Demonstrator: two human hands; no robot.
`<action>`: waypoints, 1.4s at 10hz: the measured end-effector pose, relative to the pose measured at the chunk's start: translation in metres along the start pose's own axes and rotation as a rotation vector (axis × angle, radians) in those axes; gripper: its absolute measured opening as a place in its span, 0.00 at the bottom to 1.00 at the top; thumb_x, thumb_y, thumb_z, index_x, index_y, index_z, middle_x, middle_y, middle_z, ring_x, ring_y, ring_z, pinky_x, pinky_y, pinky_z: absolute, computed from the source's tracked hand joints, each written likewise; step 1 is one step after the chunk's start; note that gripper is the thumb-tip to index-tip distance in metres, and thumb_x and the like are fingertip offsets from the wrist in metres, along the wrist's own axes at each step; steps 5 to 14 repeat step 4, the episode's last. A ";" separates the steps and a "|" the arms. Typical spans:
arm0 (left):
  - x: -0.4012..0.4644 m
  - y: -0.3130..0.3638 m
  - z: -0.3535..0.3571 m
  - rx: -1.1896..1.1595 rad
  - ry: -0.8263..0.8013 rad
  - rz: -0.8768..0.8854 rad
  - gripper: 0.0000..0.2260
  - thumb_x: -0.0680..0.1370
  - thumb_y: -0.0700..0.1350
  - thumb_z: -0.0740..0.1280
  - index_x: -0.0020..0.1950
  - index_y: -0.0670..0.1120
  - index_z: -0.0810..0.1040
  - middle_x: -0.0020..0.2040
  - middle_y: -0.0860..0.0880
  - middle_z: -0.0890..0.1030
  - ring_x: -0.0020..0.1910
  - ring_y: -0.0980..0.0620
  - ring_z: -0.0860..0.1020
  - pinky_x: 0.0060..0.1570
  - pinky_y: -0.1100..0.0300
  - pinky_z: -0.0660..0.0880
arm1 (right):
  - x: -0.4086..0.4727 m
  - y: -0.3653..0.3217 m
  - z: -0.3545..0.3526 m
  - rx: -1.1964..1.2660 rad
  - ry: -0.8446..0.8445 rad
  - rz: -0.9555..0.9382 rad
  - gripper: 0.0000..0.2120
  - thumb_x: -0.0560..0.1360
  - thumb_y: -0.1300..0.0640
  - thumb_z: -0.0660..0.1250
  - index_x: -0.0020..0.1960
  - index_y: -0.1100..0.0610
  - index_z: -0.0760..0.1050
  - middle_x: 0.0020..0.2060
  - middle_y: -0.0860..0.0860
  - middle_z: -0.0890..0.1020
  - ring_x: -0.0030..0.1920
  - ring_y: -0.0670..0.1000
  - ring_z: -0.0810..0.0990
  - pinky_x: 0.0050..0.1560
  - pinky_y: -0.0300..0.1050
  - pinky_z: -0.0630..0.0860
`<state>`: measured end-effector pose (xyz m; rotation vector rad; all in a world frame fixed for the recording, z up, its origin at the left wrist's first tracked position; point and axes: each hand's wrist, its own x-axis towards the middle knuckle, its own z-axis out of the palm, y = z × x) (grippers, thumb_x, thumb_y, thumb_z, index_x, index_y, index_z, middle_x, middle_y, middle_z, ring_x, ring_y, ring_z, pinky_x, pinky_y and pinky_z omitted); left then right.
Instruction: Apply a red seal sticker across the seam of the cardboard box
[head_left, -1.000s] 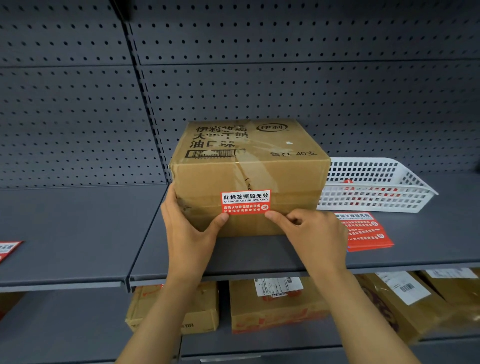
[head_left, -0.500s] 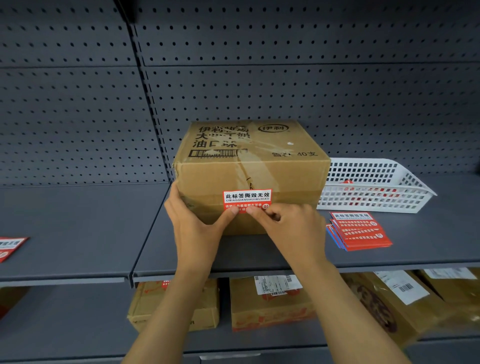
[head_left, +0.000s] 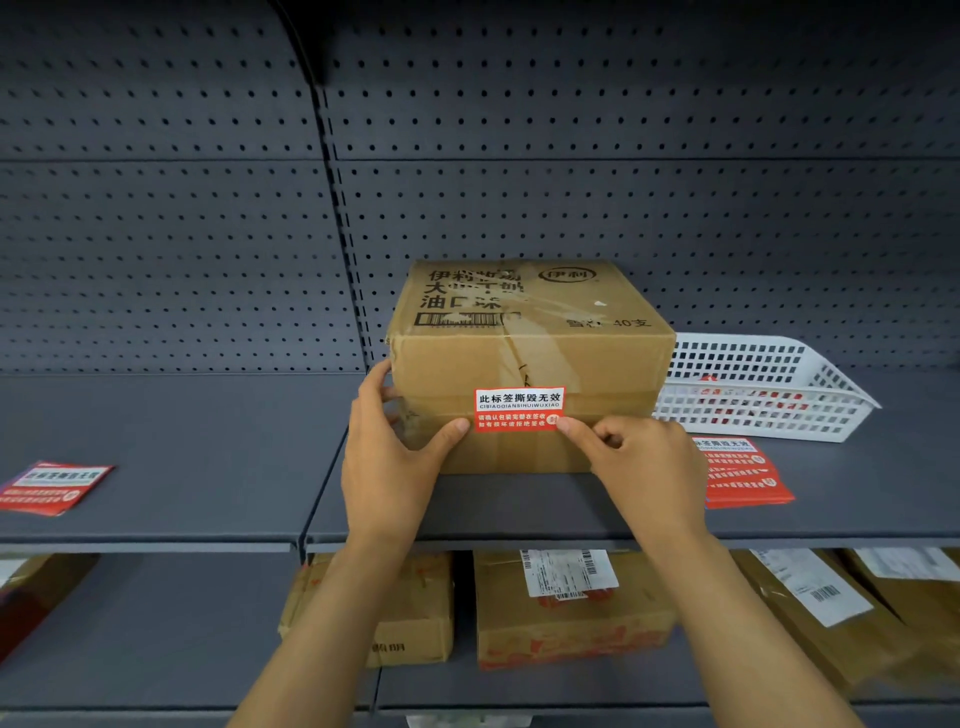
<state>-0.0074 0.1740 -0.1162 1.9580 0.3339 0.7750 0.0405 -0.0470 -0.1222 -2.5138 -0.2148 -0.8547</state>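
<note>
A brown cardboard box (head_left: 530, 358) stands on the grey shelf (head_left: 208, 467). A red and white seal sticker (head_left: 518, 409) is stuck on its front face, across the horizontal seam. My left hand (head_left: 387, 467) grips the box's front left corner, thumb tip touching the sticker's lower left corner. My right hand (head_left: 639, 467) has its fingers curled and one fingertip pressed on the sticker's lower right corner.
A white perforated basket (head_left: 753, 384) with red stickers inside sits right of the box. A stack of red stickers (head_left: 743, 473) lies in front of it, another sticker sheet (head_left: 52, 488) at far left. Several cardboard parcels (head_left: 571, 608) fill the shelf below. Pegboard wall behind.
My right fingertip slid left along the sticker's lower edge, then back to its lower right corner. My left hand stayed on the box's corner.
</note>
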 end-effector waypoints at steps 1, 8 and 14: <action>-0.001 0.006 -0.003 0.048 -0.007 0.003 0.42 0.67 0.58 0.79 0.74 0.62 0.58 0.69 0.57 0.73 0.63 0.53 0.77 0.54 0.48 0.80 | 0.001 -0.005 -0.005 -0.005 -0.019 0.012 0.32 0.72 0.29 0.65 0.24 0.55 0.73 0.17 0.50 0.71 0.22 0.54 0.71 0.24 0.42 0.63; -0.006 0.037 -0.030 -0.093 0.093 0.086 0.29 0.76 0.50 0.72 0.74 0.58 0.64 0.63 0.57 0.72 0.62 0.57 0.74 0.56 0.58 0.74 | 0.003 -0.008 -0.032 0.008 -0.034 0.005 0.36 0.74 0.26 0.56 0.26 0.55 0.74 0.20 0.51 0.77 0.24 0.52 0.77 0.25 0.47 0.76; -0.006 0.037 -0.030 -0.093 0.093 0.086 0.29 0.76 0.50 0.72 0.74 0.58 0.64 0.63 0.57 0.72 0.62 0.57 0.74 0.56 0.58 0.74 | 0.003 -0.008 -0.032 0.008 -0.034 0.005 0.36 0.74 0.26 0.56 0.26 0.55 0.74 0.20 0.51 0.77 0.24 0.52 0.77 0.25 0.47 0.76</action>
